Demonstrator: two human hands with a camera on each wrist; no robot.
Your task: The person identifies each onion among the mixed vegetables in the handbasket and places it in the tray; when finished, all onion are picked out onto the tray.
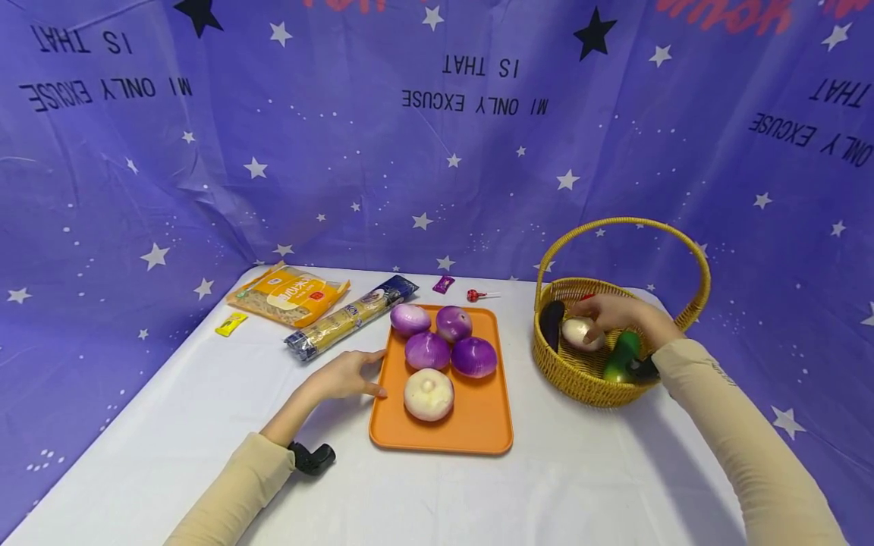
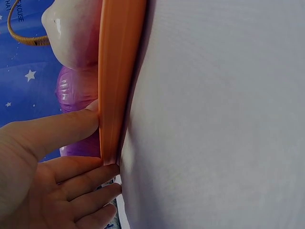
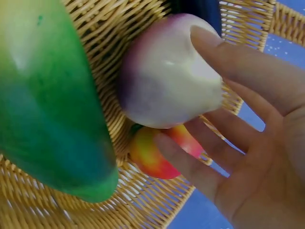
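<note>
In the basket (image 1: 587, 390) my right hand (image 1: 617, 312) has its thumb and fingers on either side of a white-and-purple onion (image 3: 167, 71), holding it. Next to that onion lie a green-yellow mango (image 3: 52, 95), a red-yellow fruit (image 3: 150, 155) partly behind my fingers, and a dark eggplant (image 1: 551, 324). My left hand (image 1: 344, 377) touches the left edge of the orange tray (image 1: 471, 425), thumb at the rim (image 2: 112, 86) and fingers extended. The tray bears several purple onions (image 1: 427, 351) and a whitish one (image 1: 429, 396) with its knobbed end up.
Left of the tray lie a blue-ended pasta pack (image 1: 351, 317), an orange-yellow food bag (image 1: 290, 294) and a yellow candy (image 1: 231, 324). Behind the tray are a purple candy (image 1: 444, 284) and a red lollipop (image 1: 474, 296). The basket's tall handle (image 1: 624, 221) arches over its opening.
</note>
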